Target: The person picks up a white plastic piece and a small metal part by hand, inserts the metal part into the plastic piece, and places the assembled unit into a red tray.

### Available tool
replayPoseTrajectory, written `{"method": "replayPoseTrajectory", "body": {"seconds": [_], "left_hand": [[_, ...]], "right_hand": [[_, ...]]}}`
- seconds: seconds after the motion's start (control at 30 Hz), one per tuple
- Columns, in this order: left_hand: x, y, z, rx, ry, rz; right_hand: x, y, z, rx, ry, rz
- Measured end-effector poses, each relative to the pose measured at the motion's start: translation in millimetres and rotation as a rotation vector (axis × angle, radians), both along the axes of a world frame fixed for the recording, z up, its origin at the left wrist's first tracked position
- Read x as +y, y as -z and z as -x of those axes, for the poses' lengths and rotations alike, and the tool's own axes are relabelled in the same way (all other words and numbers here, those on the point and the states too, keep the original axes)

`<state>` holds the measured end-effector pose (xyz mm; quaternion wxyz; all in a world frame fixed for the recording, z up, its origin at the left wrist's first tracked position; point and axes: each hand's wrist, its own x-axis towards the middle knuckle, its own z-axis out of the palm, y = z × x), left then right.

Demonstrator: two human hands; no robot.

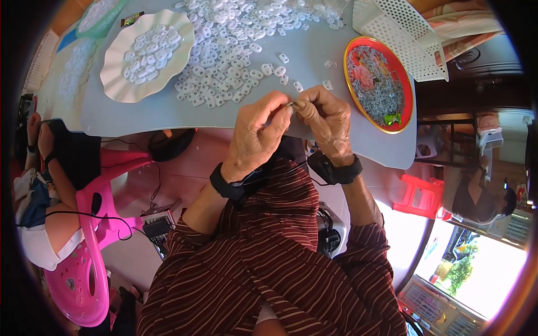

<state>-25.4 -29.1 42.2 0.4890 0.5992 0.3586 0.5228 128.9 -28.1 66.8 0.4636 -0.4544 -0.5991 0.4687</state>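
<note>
Just above the table's front edge, my left hand (258, 131) and my right hand (326, 123) meet with fingertips pinched together. What they pinch is tiny and mostly hidden; I cannot make it out. Beyond them a large spread of small white plastic pieces with holes (218, 78) covers the middle and back of the grey table (151, 119). A white scalloped plate (115, 78) to the left carries a heap of similar pieces. On the right, a round red tray (408, 101) with a gold rim holds many small, thin greyish parts and a green scrap (392, 119).
A white perforated basket (403, 39) leans at the back right. At the far left, another person's arms (47, 145) rest beside a pink plastic chair (92, 269). A green bowl (106, 19) stands at the back left. A red stool (417, 195) is on the floor to the right.
</note>
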Motion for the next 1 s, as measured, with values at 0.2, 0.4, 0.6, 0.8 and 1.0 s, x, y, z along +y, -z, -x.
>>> {"method": "replayPoseTrajectory", "body": {"seconds": [0.2,0.4,0.6,0.8,1.0], "left_hand": [[2,-3,3,-0.005,-0.009,0.004],[0,5,6,-0.084,0.039,0.073],[2,2,6,-0.054,0.061,0.052],[1,-5,5,0.006,0.024,0.051],[3,1,2,-0.086,0.035,0.105]], "right_hand": [[3,3,-2,-0.073,0.018,0.052],[-1,2,3,0.01,0.022,0.01],[-2,7,3,-0.042,0.069,-0.007],[-6,9,10,-0.026,0.162,-0.057],[-5,9,7,0.051,0.091,-0.037]]}}
